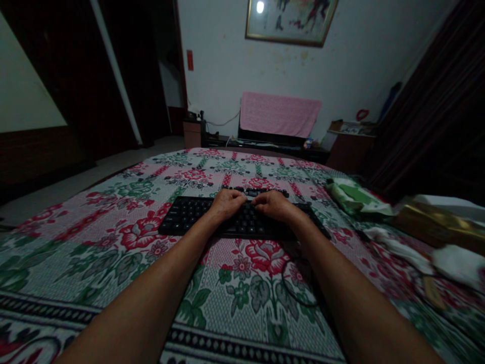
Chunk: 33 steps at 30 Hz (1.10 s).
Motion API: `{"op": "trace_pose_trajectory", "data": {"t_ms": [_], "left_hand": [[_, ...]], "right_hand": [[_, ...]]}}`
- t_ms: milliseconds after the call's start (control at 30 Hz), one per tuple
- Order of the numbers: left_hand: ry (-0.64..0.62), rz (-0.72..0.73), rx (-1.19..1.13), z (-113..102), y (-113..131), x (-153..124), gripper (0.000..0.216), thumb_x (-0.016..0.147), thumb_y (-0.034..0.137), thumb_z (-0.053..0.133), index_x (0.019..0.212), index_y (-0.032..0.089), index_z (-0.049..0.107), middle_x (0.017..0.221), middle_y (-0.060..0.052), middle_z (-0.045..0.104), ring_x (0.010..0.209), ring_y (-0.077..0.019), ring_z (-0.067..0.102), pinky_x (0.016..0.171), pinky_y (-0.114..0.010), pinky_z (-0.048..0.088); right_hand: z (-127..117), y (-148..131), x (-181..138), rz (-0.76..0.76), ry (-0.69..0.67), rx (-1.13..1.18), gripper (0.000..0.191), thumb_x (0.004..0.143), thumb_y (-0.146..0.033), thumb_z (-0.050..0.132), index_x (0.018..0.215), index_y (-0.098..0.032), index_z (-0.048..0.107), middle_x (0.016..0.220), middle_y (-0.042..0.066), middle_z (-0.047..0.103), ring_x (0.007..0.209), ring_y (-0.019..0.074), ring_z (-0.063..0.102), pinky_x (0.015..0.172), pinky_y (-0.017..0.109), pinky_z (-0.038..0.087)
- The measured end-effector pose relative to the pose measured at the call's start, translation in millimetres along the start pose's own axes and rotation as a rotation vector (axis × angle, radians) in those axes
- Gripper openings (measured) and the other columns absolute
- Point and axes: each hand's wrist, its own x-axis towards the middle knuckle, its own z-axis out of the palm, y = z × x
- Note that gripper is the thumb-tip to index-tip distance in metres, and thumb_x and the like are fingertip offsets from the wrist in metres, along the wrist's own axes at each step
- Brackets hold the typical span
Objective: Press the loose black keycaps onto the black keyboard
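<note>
Curling over far rows of the black keyboard (189,215), the left hand (227,202) and right hand (273,205) nearly touched; any grip was unclear. A green-white bag (354,198) lay right, contents hidden.

One camera, worn on the person's head, looks forward and down along both bare forearms, which rise from the lower edge toward mid-frame. It sits low and close over the red, green and white floral woven bedspread (113,253) that fills the lower half. The black rectangular plastic keyboard (185,215) lies at centre. The plain white far wall (220,76) fills the upper middle, and the wide lens bends the edges.
</note>
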Motion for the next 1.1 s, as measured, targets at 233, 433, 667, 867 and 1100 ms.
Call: {"op": "trace_pose_trajectory", "data": {"t_ms": [233,433,667,867,1100], "left_hand": [[-0.032,0.010,0.023,1.0,1.7,-1.8,0.030,0.070,0.035,0.049,0.074,0.015,0.070,0.066,0.000,0.066,0.065,-0.0140,0.058,0.060,-0.022,0.040],[-0.027,0.027,0.030,1.0,1.8,-3.2,0.030,0.070,0.035,0.048,0.073,0.015,0.070,0.067,-0.001,0.067,0.065,-0.0146,0.058,0.056,-0.022,0.039],[-0.044,0.007,0.045,0.5,3.7,-3.4,0.029,0.071,0.034,0.049,0.075,0.016,0.070,0.068,-0.001,0.067,0.064,-0.0145,0.058,0.059,-0.022,0.040],[-0.045,0.032,0.061,1.2,2.7,-4.2,0.028,0.071,0.034,0.048,0.073,0.016,0.070,0.066,-0.001,0.066,0.064,-0.0146,0.058,0.057,-0.022,0.039],[-0.068,0.066,0.093,-1.1,5.9,-5.5,0.028,0.073,0.033,0.048,0.076,0.017,0.071,0.073,-0.002,0.069,0.070,-0.0154,0.059,0.061,-0.022,0.041]], "right_hand": [[1.2,-2.3,-0.8,0.053,0.030,0.040,0.026,0.067,-0.014,0.057,0.089,-0.018,0.070,0.083,0.000,0.071,0.078,0.0136,0.063,0.072,0.020,0.046],[0.0,-5.4,-0.3,0.104,0.040,0.031,0.023,0.065,-0.014,0.059,0.084,-0.018,0.071,0.078,0.001,0.071,0.071,0.0131,0.063,0.065,0.019,0.046],[1.3,-1.5,0.9,0.196,0.017,0.150,0.021,0.063,-0.017,0.063,0.082,-0.016,0.072,0.073,0.000,0.070,0.063,0.0108,0.061,0.055,0.016,0.044],[0.9,-0.6,-4.2,0.126,0.020,0.151,0.022,0.067,-0.017,0.060,0.086,-0.014,0.070,0.076,0.001,0.070,0.069,0.0123,0.061,0.060,0.017,0.045],[-2.5,2.0,-3.9,-0.024,0.041,0.082,0.022,0.069,-0.015,0.058,0.089,-0.015,0.067,0.089,0.003,0.069,0.080,0.0137,0.061,0.073,0.021,0.044]]}}
